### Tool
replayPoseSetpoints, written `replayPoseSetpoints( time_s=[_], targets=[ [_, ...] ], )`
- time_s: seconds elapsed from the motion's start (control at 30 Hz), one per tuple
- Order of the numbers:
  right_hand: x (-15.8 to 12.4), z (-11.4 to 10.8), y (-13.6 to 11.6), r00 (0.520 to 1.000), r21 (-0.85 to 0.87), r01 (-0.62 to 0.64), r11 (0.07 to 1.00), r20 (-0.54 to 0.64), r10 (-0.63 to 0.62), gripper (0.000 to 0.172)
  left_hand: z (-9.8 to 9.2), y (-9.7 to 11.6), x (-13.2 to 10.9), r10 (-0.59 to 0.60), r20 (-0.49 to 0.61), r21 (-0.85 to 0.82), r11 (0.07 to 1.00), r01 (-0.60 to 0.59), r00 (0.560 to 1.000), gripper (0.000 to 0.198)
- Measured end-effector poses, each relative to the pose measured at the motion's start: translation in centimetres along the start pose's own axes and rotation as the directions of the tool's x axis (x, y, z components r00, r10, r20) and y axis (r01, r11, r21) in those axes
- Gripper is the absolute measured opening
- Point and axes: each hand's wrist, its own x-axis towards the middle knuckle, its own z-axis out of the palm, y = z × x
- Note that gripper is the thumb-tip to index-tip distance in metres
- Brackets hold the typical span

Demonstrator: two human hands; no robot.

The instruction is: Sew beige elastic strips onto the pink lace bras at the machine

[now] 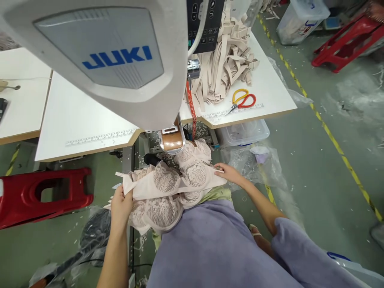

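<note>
the left hand (pixel 121 204) is clenched on the left end of a beige lace bra (pixel 171 186), thumb on top of the plain band. the right hand (pixel 229 173) pinches the band's right end between its fingertips. the bra is stretched between both hands over the person's lap, just below the sewing machine (pixel 114 56) (a white juki head that fills the top of the view). more lace pieces are bunched up under the machine's arm. on the white table (pixel 84 116) behind, a heap of beige straps (pixel 228 60) sits beside scissors (pixel 242 101) with yellow and red handles. a red plastic stool (pixel 39 196) lies on the floor at left.
</note>
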Motion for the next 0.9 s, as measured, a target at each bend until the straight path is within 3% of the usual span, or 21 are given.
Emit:
replayPoseSetpoints(
  time_s=[0.17,0.23,0.3,0.4,0.53,0.63,0.7,0.8,0.87,0.9],
  targets=[
    [-1.4,-1.3,-1.3,0.996,-0.041,0.071,0.997,0.058,-0.068,0.015,-0.7,1.4,0.5,0.057,0.022,0.099,0.993,-0.059,0.998,0.038],
    [-1.6,-1.1,-1.5,0.993,-0.05,0.083,0.995,0.083,-0.078,0.016,0.0,2.6,0.2,0.119,0.036,0.145,0.982,-0.123,0.992,0.049],
    [-1.7,-0.6,-1.9,0.991,-0.049,0.091,0.995,0.104,-0.085,0.02,1.8,4.2,-0.5,0.246,0.141,0.171,0.948,-0.268,0.959,0.055],
    [-2.1,0.1,-3.2,0.986,-0.022,0.116,0.993,0.12,-0.113,0.033,6.2,7.0,-1.9,0.379,0.447,0.07,0.888,-0.454,0.81,0.043],
    [-3.5,-0.1,-6.3,0.972,0.037,0.204,0.978,0.115,-0.207,0.052,11.1,10.1,-2.6,0.428,0.678,-0.035,0.831,-0.555,0.598,0.037],
    [-4.7,-0.9,-7.9,0.951,0.111,0.275,0.955,0.112,-0.287,0.057,12.0,10.9,-2.1,0.412,0.789,-0.066,0.794,-0.604,0.455,0.031],
    [-5.3,-1.7,-8.4,0.944,0.157,0.298,0.942,0.102,-0.315,0.056,11.5,10.7,-1.4,0.392,0.831,-0.079,0.785,-0.615,0.394,0.024],
    [-5.3,-3.5,-8.9,0.927,0.13,0.335,0.933,0.129,-0.351,0.044,10.2,10.4,-0.8,0.373,0.852,-0.091,0.797,-0.598,0.367,0.022],
    [-4.1,-5.4,-9.8,0.923,0.057,0.367,0.928,0.099,-0.371,0.03,9.5,10.5,-0.7,0.372,0.838,-0.087,0.813,-0.576,0.399,0.024],
    [-3.0,-6.6,-10.6,0.927,0.02,0.375,0.927,0.015,-0.376,0.027,9.3,10.6,-0.8,0.378,0.822,-0.084,0.819,-0.567,0.425,0.025]
  ],
)
